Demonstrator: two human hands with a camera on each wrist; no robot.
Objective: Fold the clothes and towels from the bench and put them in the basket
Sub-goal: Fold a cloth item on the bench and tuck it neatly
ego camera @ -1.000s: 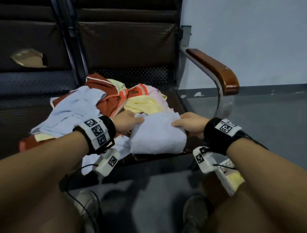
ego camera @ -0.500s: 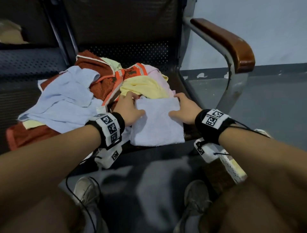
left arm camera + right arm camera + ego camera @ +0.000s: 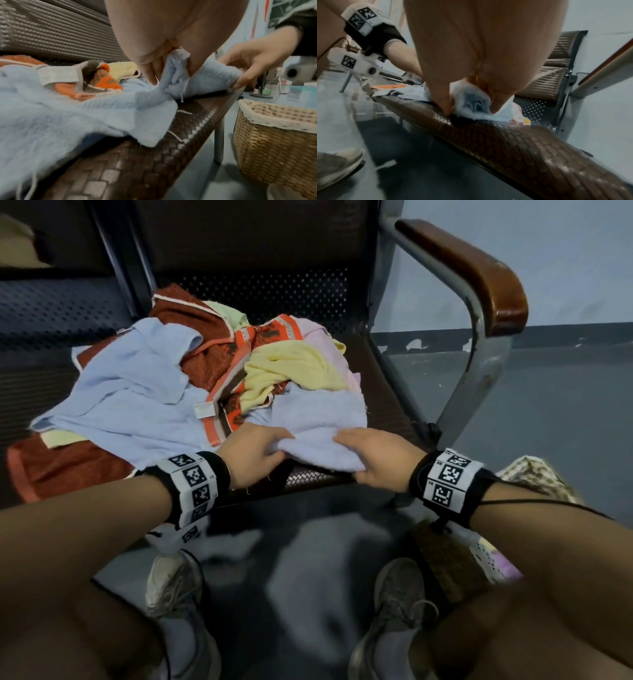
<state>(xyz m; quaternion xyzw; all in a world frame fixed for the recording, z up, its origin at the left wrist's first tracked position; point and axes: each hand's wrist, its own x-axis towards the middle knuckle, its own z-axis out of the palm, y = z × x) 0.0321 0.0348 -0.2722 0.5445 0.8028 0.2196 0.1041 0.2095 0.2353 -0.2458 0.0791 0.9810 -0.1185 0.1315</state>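
Both hands down at the front edge of the bench seat (image 3: pixel 387 405), working one small pale blue towel (image 3: pixel 318 419). Left hand (image 3: pixel 251 455) pinches the towel's near-left corner, thumb over the top, fingers curled under the cloth. Right hand (image 3: pixel 376 458) grips the near-right edge, thumb and fingers closed around a bunched fold; the right wrist view shows the cloth wadded between thumb and fingers (image 3: pixel 440 100). Wrists level, palms facing down, forearms reaching forward over the knees.

Risks, as I judge them:
- The towel sits right at the seat's lip. A loose pull could drag it off onto the floor.
- The right grip holds a bunch, not a clean corner, so the next fold may come out crooked or lumpy.
- The towel's far edge lies against the yellow cloth (image 3: pixel 291 371) and the orange patterned piece (image 3: pixel 236 402). Lifting could snag them and pull the pile (image 3: pixel 144 392) forward.
- The larger light blue garment (image 3: pixel 116 405) sits just beside the left hand; easy to catch by mistake.

Wicker basket (image 3: pixel 278 142) stands on the floor, right of the bench, below seat level. Contents not clear from here.
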